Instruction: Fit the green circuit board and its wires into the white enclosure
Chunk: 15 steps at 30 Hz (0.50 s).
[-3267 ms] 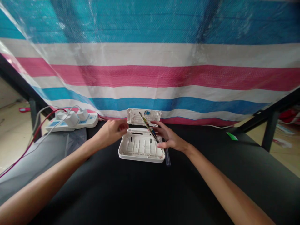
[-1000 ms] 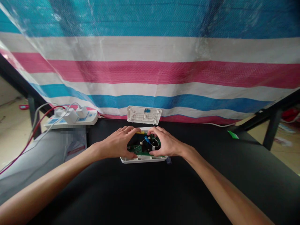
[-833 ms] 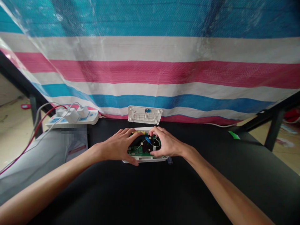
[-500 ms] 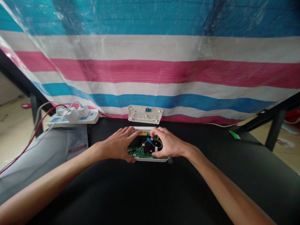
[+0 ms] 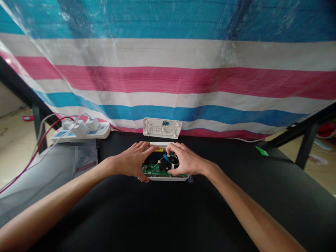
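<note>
Head view (the only one). Worked at the middle of the black table (image 5: 168, 217), close under the striped tarp (image 5: 168, 80). Spanned the left end of the white case (image 5: 168, 179) with the left hand (image 5: 131, 161), thumb on the near rim and fingers over the far one, so clamped across it. Curled the right hand (image 5: 187, 161) over the right end, fingertips down by the blue connector (image 5: 165, 156); could not tell whether pinching the connector or only pressing beside it. Kept the two hands close together, both on the case.

Judged the step as seating the circuit board (image 5: 157, 168) down into the case and tucking its thin white wire (image 5: 157, 163). Would next call for even pressure at both ends and a wire clear of the rim (easily nipped otherwise).

Looked like a green board with a dark middle patch, a looped white wire and a yellow tag (image 5: 159, 149) at the far edge, lying low inside the shallow case. Left the matching lid (image 5: 162, 128) propped against the tarp just behind, apart from the hands. Noted a power strip (image 5: 81, 132) with plugs well off to the left, and a green scrap (image 5: 260, 151) well off to the right.
</note>
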Available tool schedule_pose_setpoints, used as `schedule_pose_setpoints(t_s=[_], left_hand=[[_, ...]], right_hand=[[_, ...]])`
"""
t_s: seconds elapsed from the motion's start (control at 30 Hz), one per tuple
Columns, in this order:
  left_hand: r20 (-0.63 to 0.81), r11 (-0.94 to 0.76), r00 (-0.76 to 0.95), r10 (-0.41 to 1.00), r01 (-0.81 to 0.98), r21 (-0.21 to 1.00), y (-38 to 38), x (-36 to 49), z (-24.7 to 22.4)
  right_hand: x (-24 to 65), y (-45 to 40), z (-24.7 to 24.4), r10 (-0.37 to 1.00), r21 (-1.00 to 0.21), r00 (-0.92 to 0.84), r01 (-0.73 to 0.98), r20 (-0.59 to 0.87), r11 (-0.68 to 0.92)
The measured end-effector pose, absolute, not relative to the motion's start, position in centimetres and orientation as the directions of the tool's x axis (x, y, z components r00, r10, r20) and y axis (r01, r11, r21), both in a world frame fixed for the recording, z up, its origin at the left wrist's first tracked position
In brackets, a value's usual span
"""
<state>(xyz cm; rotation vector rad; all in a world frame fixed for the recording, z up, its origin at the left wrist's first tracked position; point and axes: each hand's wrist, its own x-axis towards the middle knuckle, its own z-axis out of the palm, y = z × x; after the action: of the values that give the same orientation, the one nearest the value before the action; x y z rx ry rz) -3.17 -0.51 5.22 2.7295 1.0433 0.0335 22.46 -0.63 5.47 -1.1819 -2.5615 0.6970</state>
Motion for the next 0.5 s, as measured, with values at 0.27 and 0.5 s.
schedule_pose_setpoints(t_s=[0.27, 0.5], left_hand=[[-0.065, -0.720, 0.745, 0.664, 0.660, 0.216, -0.49, -3.15, 5.29], [-0.090, -0.710, 0.737, 0.670, 0.671, 0.211, -0.35, -3.19, 5.20]], right_hand=[[22.54, -0.55, 5.00, 0.756, -0.550, -0.652, 0.614, 0.051, 0.566], [22.74, -0.34, 5.12, 0.752, -0.551, -0.657, 0.611, 0.048, 0.569]])
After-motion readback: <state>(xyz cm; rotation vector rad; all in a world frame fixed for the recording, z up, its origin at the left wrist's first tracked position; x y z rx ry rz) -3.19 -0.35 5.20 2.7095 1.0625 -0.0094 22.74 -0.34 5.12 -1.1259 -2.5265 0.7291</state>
